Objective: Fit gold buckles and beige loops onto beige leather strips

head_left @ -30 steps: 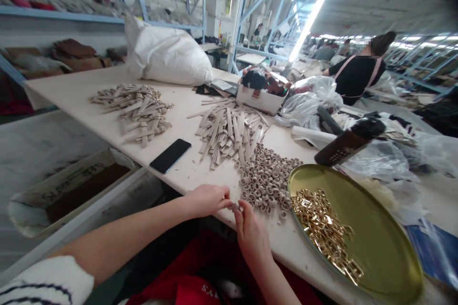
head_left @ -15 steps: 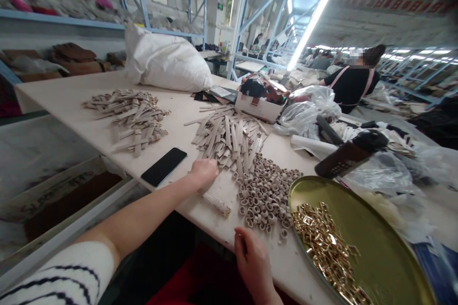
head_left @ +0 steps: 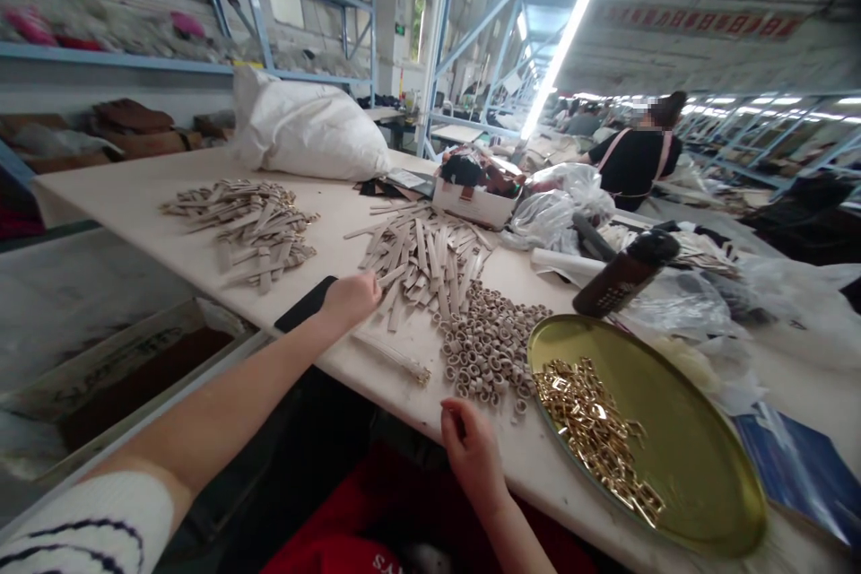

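My left hand (head_left: 353, 298) reaches across the table to the near edge of a pile of beige strips (head_left: 430, 256), its fingers closed on one strip. Behind it, on the table, lies a strap with a gold buckle at its end (head_left: 396, 359). At the table's front edge my right hand (head_left: 471, 453) rests with its fingers curled, and what it holds, if anything, is hidden. Just beyond it is a heap of small beige loops (head_left: 488, 341). A round gold tray (head_left: 679, 404) to the right carries a heap of gold buckles (head_left: 592, 430).
A black phone (head_left: 302, 307) lies partly under my left wrist. A second pile of strips (head_left: 248, 220), a white sack (head_left: 302, 130), a box (head_left: 471, 202), plastic bags (head_left: 558, 197) and a dark bottle (head_left: 622, 273) lie farther back. A co-worker (head_left: 636, 157) stands at the far right.
Both hands were together at the table's edge. The left laid down the buckled strap and moved out to the strip pile, while the right drew back toward me.
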Demonstrator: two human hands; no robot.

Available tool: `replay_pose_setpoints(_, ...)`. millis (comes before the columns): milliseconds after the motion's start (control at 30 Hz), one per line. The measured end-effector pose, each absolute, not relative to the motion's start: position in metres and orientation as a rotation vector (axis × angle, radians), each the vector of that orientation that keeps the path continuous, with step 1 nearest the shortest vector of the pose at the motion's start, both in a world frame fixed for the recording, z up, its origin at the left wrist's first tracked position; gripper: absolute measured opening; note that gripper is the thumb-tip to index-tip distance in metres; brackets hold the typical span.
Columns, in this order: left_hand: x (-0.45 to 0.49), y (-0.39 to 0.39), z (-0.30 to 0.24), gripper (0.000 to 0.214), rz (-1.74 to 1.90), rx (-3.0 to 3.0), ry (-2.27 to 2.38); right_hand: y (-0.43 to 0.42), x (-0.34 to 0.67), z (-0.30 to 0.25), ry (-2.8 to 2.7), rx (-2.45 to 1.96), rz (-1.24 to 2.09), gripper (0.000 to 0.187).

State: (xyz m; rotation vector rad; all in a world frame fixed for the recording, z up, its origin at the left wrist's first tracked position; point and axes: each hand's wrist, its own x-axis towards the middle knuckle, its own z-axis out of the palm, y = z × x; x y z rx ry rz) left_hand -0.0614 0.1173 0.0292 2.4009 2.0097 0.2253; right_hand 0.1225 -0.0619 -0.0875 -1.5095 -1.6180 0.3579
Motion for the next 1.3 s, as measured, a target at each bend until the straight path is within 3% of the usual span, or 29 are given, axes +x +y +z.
replay_pose_setpoints(167,-0.078,0.074,0.07,0.026,1.012,2.311,1.651,-0.072,0.133,-0.082,-1.456,-1.539,0.37,0.016)
replay_pose_setpoints(267,-0.076,0.046,0.085,0.026,1.24,1.931,1.263,-0.075,0.148,-0.076,-1.406,-1.606,0.295,0.016)
replay_pose_setpoints(333,-0.067,0.025,0.08,0.027,1.17,1.654,1.069,-0.073,0.159,-0.072,-1.424,-1.672,0.236,0.016)
replay_pose_setpoints(467,-0.041,-0.018,0.029,0.032,0.653,1.162,0.917,-0.061,0.166,-0.066,-1.636,-1.804,0.147,0.014)
replay_pose_setpoints(600,-0.025,-0.046,-0.023,0.023,0.299,0.826,0.924,-0.046,0.155,-0.062,-1.914,-1.987,0.017,0.012)
replay_pose_setpoints(733,-0.022,-0.042,-0.029,0.022,0.284,0.751,0.921,-0.039,0.144,-0.061,-2.05,-2.129,-0.142,0.008)
replay_pose_setpoints(900,-0.022,-0.024,-0.025,0.022,0.307,0.671,0.907,-0.051,0.146,-0.065,-2.13,-2.025,-0.095,0.013)
replay_pose_setpoints(1300,-0.019,-0.025,-0.026,0.024,0.249,0.634,0.916,-0.063,0.148,-0.065,-1.744,-1.942,0.472,0.008)
